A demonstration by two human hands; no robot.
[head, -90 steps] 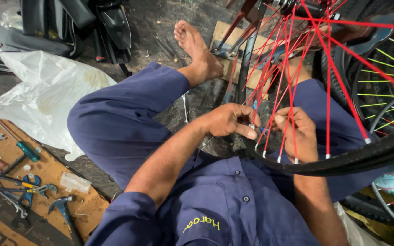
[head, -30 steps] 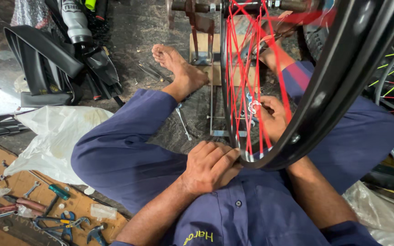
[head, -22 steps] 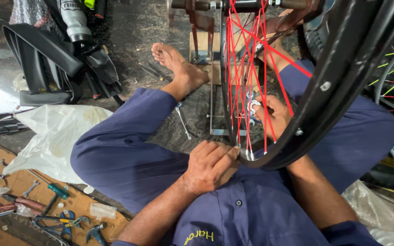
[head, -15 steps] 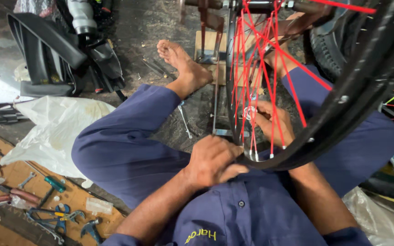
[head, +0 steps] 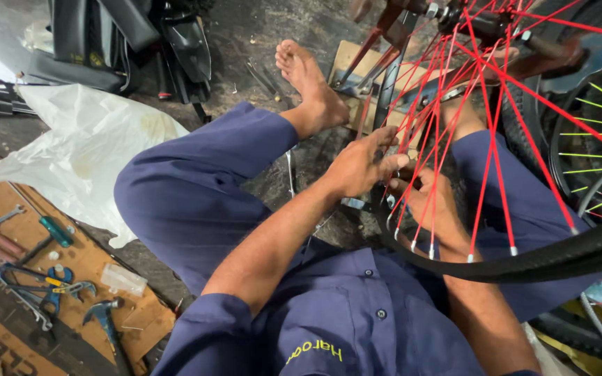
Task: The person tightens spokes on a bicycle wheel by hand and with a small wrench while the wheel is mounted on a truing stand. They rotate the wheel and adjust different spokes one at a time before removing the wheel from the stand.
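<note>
Dark, gritty concrete floor [head: 259, 42] runs under everything, with a worn board [head: 71, 264] at the near left carrying a scatter of metal hand tools [head: 43, 289]: a spanner, blue-handled pliers, a hammer. A crumpled white plastic sheet [head: 85, 146] lies just beyond it, and black rubber tyres [head: 106, 42] are heaped at the far left.

Seated in blue work clothes, the person has a bicycle wheel [head: 545, 257] standing upright before the lap on the right. Its matte black rim curves across near to far, and its thin, glossy red spokes [head: 489, 160] fan from a hub held in a reddish metal stand [head: 384, 42] at the far end, their silver nipples meeting the rim close to the body. The wheel's plane runs away from the person, the axle lying left to right.

The left hand [head: 360, 167] reaches to the spokes with fingers loosely curled, tips at the wires. The right hand [head: 430, 205] sits behind the spokes, fingers bent around them; whether either hand pinches a small tool I cannot tell. A bare foot [head: 308, 83] rests on the floor beyond.
</note>
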